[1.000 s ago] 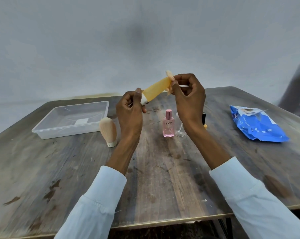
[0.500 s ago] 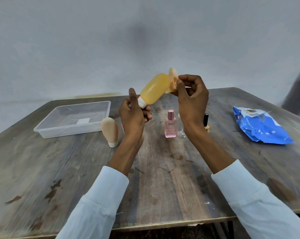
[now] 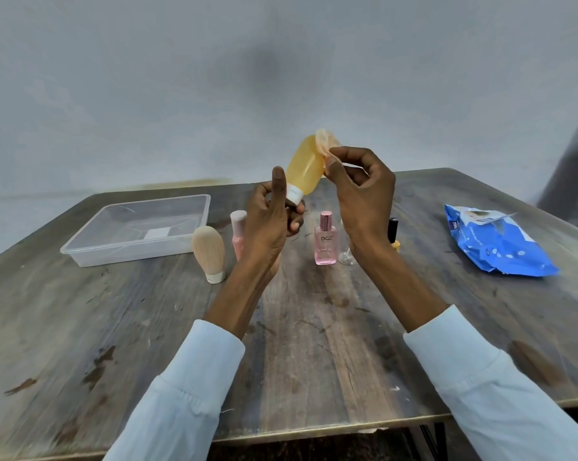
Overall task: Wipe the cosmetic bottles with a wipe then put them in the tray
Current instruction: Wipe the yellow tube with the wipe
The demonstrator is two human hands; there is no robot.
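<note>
My left hand [image 3: 271, 224] grips the white cap end of a yellow bottle [image 3: 306, 168], held tilted up above the table with its base pointing up and right. My right hand [image 3: 360, 191] pinches a small crumpled wipe [image 3: 324, 143] against the bottle's upper end. A clear plastic tray [image 3: 81, 256] sits at the left with only a white label in it. On the table stand a beige bottle [image 3: 209, 254], a pink bottle [image 3: 238, 232] partly hidden behind my left hand, a pink DGZ perfume bottle [image 3: 325, 242], a small clear glass bottle [image 3: 346, 256] and a black-capped yellow bottle [image 3: 394, 234].
A blue pack of wipes [image 3: 500, 244] lies at the right of the worn wooden table [image 3: 314, 344]. A dark object [image 3: 577, 174] shows at the far right edge. A plain grey wall stands behind the table.
The yellow bottle has swung from nearly level to a steep upward tilt and risen. My right hand with the wipe stayed at its upper end, and my left thumb now points straight up.
</note>
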